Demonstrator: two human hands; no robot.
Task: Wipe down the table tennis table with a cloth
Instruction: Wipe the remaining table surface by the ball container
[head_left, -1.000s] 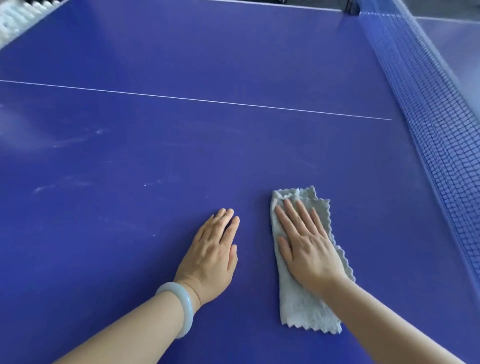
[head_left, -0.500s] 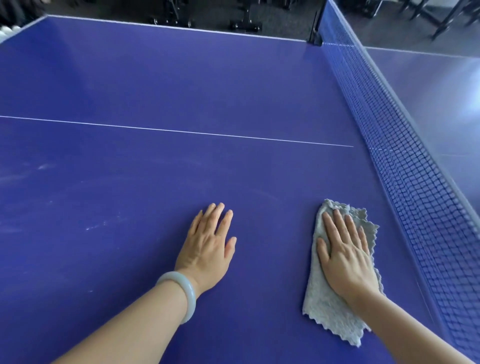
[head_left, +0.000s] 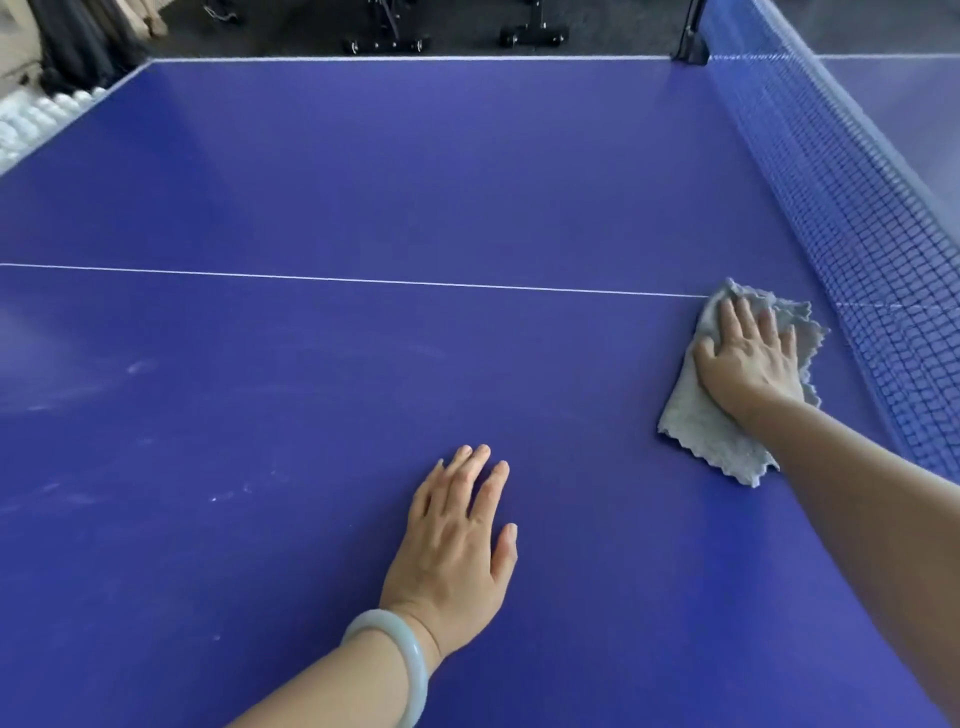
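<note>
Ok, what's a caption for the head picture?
Right hand presses grey cloth on blue table by the net.

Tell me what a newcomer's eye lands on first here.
The blue table fills the view, with its net running up the right side. By the net, the right hand presses a grey cloth flat on it. The left hand, a pale bangle at its wrist, rests flat near the bottom centre.

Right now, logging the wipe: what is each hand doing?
Left hand: open, fingers straight, flat on the table, holding nothing.
Right hand: open, fingers straight, pressing the cloth onto the table beside the net.
</note>
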